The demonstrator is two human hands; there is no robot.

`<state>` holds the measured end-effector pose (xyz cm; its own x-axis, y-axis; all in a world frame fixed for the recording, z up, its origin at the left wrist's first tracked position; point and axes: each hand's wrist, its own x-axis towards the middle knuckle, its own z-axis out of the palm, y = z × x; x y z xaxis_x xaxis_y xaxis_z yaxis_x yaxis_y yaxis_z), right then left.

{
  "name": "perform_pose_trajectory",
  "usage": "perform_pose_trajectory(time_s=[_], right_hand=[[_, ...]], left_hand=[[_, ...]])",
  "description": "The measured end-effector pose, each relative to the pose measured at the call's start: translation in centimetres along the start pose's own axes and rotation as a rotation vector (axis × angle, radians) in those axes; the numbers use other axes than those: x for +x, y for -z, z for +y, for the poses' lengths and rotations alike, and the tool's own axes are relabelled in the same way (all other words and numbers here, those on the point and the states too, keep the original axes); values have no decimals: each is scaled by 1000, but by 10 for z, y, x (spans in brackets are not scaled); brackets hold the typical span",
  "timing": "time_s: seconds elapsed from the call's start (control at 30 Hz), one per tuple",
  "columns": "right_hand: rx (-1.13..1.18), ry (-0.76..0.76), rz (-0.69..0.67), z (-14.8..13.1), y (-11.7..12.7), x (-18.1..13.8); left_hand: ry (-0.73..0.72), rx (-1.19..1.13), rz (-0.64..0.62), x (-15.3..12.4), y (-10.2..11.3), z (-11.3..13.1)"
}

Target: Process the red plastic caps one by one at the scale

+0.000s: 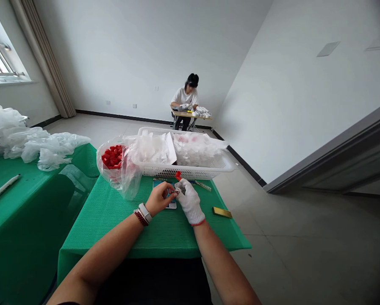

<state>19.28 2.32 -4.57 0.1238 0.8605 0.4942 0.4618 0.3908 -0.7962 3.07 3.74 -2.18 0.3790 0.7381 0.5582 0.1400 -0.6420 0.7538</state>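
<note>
My left hand [160,198] is bare, with a white band and dark red beads on its wrist. Its thumb and fingers are pinched together against my right hand's fingertips, on something too small to make out. A white knitted glove with a red cuff covers my right hand [190,202]. That hand is closed, and a small red plastic piece [178,176] sticks up from its fingers. Beneath both hands a blue and white card or packet [171,205] lies on the green tablecloth [113,224], partly hidden.
Behind my hands stands a white basket [190,172] of clear plastic bags. A bag of red pieces [112,156] leans at its left. A gold-coloured bar [222,212] lies right, a marker [3,189] on the left table. Across the room a person [185,99] sits working.
</note>
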Motion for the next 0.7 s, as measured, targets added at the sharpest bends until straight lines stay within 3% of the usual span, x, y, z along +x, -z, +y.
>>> perform_pose_trajectory(time_s=[0.37, 0.7], right_hand=[[12, 5, -29, -2, 1, 0], [91, 16, -42, 2, 0, -4]], left_hand=[[-12, 29, 8, -1, -1, -3], [-34, 87, -159, -1, -2, -1]])
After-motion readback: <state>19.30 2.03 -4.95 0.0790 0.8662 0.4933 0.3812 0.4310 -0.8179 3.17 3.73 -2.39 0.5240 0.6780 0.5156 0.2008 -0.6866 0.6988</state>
